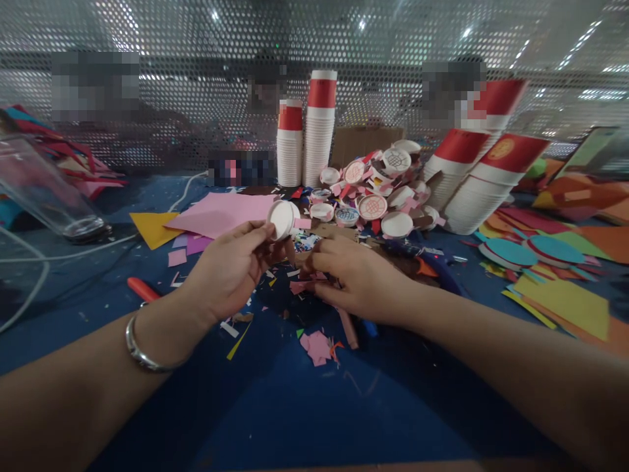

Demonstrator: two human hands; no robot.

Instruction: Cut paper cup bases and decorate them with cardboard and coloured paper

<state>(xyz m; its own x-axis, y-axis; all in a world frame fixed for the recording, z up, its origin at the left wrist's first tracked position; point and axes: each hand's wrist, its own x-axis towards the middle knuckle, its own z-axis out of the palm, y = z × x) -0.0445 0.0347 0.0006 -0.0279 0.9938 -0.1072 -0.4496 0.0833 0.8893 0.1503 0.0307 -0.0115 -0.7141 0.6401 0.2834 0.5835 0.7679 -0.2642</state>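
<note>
My left hand pinches a small round white paper cup bottom with a short rim. A pink paper tab sticks out from its right side. My right hand is low over the paper scraps, to the right of the cup bottom. Its thumb and fingers look apart, with the fingertips close to small pink paper pieces; whether they touch is unclear. Beyond both hands is a heap of similar cup bottoms with pink tabs, some with drawn grid patterns.
Stacked paper cups stand at the back, and more cup stacks lean at the right. Pink sheets, a red-handled tool and a clear container are at left. Coloured paper lies at right. A perforated screen stands behind.
</note>
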